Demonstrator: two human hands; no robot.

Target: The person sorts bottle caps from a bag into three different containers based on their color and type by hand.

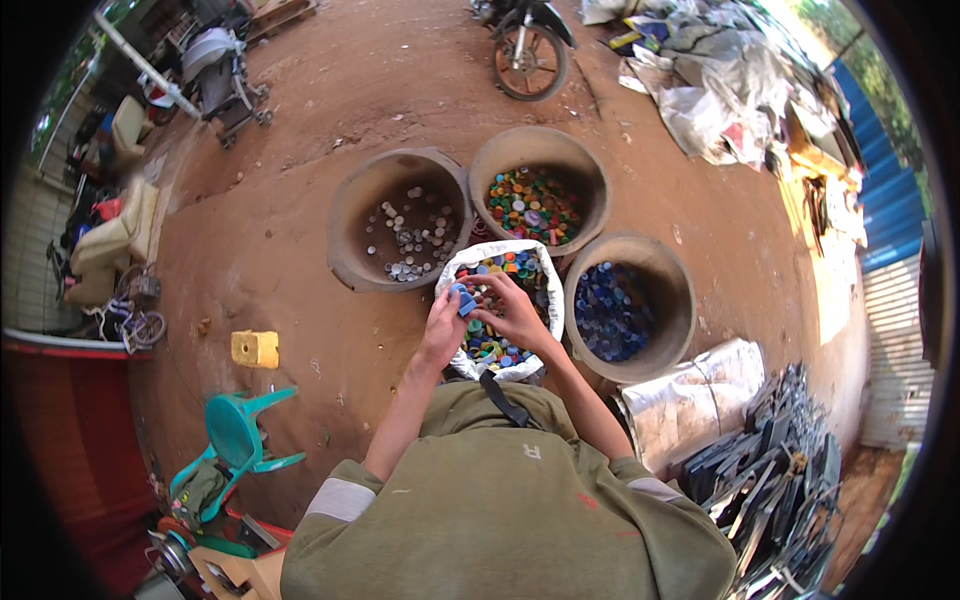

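My left hand holds blue plastic caps above an open white sack. The fingertips of my right hand meet the edges of the same caps, its thumb below and forefinger above. How many caps are held is hard to tell. Mixed-colour bottle caps fill the sack, partly hidden by my hands. Beyond it stand three round tubs. White and clear caps lie in the left tub; green, yellow, orange and red ones lie in the far tub. Blue caps are in the right tub.
A yellow block and a tipped green plastic chair lie on the dirt floor at left. To the right are a white bundle and a heap of dark strips. Farther off are a motorcycle, a stroller and piled sacks.
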